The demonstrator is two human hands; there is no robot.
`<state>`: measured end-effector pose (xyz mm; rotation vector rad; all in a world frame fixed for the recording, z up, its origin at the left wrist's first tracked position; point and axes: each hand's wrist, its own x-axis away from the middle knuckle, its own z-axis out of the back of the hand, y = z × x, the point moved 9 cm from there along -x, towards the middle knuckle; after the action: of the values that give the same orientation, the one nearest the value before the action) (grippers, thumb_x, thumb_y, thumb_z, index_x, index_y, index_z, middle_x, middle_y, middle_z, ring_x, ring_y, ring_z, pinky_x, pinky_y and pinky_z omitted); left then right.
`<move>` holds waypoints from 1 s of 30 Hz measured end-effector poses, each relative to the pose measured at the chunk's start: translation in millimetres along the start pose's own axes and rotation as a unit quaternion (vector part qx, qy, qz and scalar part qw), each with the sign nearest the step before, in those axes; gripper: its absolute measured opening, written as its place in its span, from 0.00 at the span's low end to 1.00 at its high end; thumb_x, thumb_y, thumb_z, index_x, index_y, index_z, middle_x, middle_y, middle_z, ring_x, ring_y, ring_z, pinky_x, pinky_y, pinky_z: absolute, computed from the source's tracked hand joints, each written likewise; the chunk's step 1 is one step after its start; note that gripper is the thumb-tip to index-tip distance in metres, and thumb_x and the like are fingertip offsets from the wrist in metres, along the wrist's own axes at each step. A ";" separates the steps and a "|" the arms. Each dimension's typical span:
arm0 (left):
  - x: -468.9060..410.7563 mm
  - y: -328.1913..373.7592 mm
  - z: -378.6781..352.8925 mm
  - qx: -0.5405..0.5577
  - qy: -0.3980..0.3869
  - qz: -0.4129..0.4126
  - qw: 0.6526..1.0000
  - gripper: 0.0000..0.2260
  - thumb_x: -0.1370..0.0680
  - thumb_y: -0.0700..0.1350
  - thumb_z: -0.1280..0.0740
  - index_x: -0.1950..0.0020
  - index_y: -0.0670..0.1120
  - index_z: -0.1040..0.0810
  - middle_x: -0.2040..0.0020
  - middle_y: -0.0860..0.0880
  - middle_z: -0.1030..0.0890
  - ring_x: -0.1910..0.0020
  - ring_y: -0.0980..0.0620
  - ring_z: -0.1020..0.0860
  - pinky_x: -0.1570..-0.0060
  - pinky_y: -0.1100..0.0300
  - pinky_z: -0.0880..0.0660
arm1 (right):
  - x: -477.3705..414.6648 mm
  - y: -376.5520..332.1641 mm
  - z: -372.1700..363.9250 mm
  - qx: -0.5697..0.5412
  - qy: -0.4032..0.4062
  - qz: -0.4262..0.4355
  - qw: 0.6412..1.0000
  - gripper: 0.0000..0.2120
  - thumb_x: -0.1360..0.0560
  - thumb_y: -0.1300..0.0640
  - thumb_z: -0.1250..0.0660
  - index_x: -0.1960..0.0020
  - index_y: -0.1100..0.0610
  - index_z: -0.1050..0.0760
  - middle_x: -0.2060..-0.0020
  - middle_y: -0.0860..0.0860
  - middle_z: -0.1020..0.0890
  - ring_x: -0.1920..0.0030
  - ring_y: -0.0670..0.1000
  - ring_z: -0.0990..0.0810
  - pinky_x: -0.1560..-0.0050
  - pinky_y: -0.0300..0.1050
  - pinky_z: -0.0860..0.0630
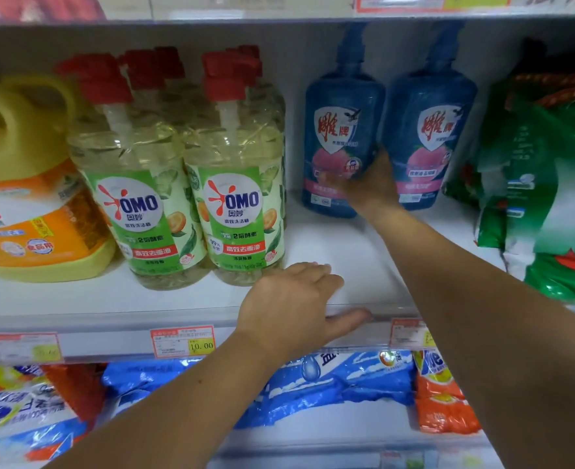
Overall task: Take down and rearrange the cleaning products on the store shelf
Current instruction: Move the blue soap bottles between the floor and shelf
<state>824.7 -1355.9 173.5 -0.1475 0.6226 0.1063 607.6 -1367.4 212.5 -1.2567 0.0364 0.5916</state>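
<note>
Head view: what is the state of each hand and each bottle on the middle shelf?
right hand: grips left blue bottle near its base.
left blue bottle: upright, gripped.
right blue bottle: upright on shelf.
left hand: open, resting on shelf.
OMO bottles: upright, red pumps on.

- Light was bright, even; shadows soft.
- Shelf edge bowed from wide-angle lens.
- Blue bottle and top corners were blurred; OMO bottles looked sharper.
</note>
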 end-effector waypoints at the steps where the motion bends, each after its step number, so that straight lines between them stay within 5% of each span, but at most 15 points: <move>1: 0.4 0.0 -0.4 -0.001 0.000 -0.001 1.000 0.28 0.26 0.70 0.45 0.53 0.52 0.14 0.51 0.53 0.14 0.50 0.54 0.16 0.62 0.57 0.19 | 0.3 -0.9 1.5 0.001 0.004 0.004 1.000 0.47 0.39 0.44 0.18 0.27 0.51 0.38 0.33 0.47 0.25 0.33 0.51 0.25 0.36 0.44 0.27; 6: 1.4 0.4 -2.9 0.004 -0.001 -0.008 1.000 0.29 0.26 0.70 0.47 0.52 0.52 0.14 0.50 0.52 0.14 0.49 0.54 0.16 0.60 0.58 0.18 | 22.1 -0.2 24.3 0.004 -0.015 0.018 1.000 0.61 0.46 0.41 0.17 0.23 0.48 0.48 0.30 0.46 0.30 0.30 0.51 0.29 0.31 0.54 0.27; 10: 1.7 -0.3 -1.4 0.005 0.012 -0.006 1.000 0.29 0.26 0.70 0.47 0.53 0.52 0.14 0.50 0.53 0.14 0.50 0.54 0.16 0.60 0.59 0.19 | 50.5 -3.8 35.2 -0.047 -0.058 0.037 0.996 0.60 0.38 0.53 0.16 0.22 0.45 0.56 0.33 0.40 0.32 0.36 0.39 0.29 0.40 0.34 0.27; 12: 0.3 -1.8 0.2 0.015 0.008 0.001 1.000 0.29 0.27 0.71 0.47 0.54 0.53 0.14 0.51 0.53 0.14 0.51 0.54 0.16 0.61 0.59 0.19 | 60.8 -8.4 37.8 -0.076 -0.049 0.028 0.995 0.57 0.37 0.57 0.17 0.22 0.45 0.52 0.37 0.38 0.28 0.42 0.35 0.26 0.45 0.29 0.25; 15: 0.8 -7.6 1.5 0.044 -0.004 0.033 0.998 0.31 0.28 0.74 0.48 0.55 0.53 0.15 0.53 0.55 0.14 0.54 0.54 0.16 0.62 0.58 0.19 | 76.1 -18.4 53.6 -0.118 -0.007 0.009 0.993 0.52 0.39 0.55 0.16 0.24 0.45 0.43 0.37 0.43 0.23 0.41 0.43 0.21 0.42 0.42 0.22; 18: 2.1 -11.4 5.6 0.075 -0.034 0.066 0.994 0.35 0.29 0.76 0.52 0.53 0.53 0.15 0.54 0.57 0.15 0.53 0.56 0.18 0.59 0.61 0.23 | 96.9 -29.1 76.3 -0.191 0.006 -0.021 0.981 0.46 0.36 0.58 0.18 0.25 0.45 0.38 0.43 0.46 0.19 0.49 0.46 0.15 0.50 0.46 0.17; 22: 7.9 -11.1 16.5 0.179 -0.096 0.100 0.974 0.37 0.32 0.76 0.54 0.43 0.56 0.18 0.41 0.59 0.19 0.43 0.58 0.23 0.51 0.64 0.31 | 137.9 -55.8 107.2 -0.230 0.003 -0.017 0.973 0.34 0.31 0.61 0.22 0.31 0.44 0.31 0.46 0.48 0.16 0.51 0.49 0.14 0.57 0.45 0.17; 25: 34.5 -11.7 37.5 0.396 -0.068 0.171 0.900 0.37 0.32 0.73 0.43 0.27 0.56 0.30 0.28 0.56 0.29 0.32 0.61 0.32 0.33 0.60 0.34 | 179.4 -65.3 111.7 -0.290 -0.013 -0.041 0.956 0.29 0.30 0.60 0.24 0.33 0.46 0.28 0.48 0.48 0.14 0.51 0.52 0.14 0.58 0.47 0.18; 28: 67.2 8.4 56.4 0.646 -0.080 0.219 0.727 0.37 0.31 0.58 0.29 0.24 0.58 0.39 0.30 0.58 0.28 0.35 0.65 0.27 0.39 0.63 0.26 | 221.1 -61.8 90.3 -0.355 -0.037 -0.070 0.931 0.30 0.33 0.58 0.23 0.33 0.51 0.27 0.46 0.55 0.15 0.50 0.57 0.15 0.55 0.52 0.18; 30: 85.6 16.1 63.5 0.721 -0.108 0.228 0.646 0.37 0.31 0.50 0.26 0.26 0.61 0.38 0.37 0.57 0.21 0.40 0.57 0.21 0.44 0.58 0.21 | 245.5 -58.6 68.2 -0.372 -0.064 -0.075 0.923 0.29 0.33 0.57 0.25 0.32 0.52 0.27 0.45 0.57 0.16 0.49 0.58 0.15 0.54 0.54 0.18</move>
<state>927.8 -1324.7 172.5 1.5936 0.3343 0.0827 822.5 -1218.7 202.7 -1.9321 -0.4282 0.5709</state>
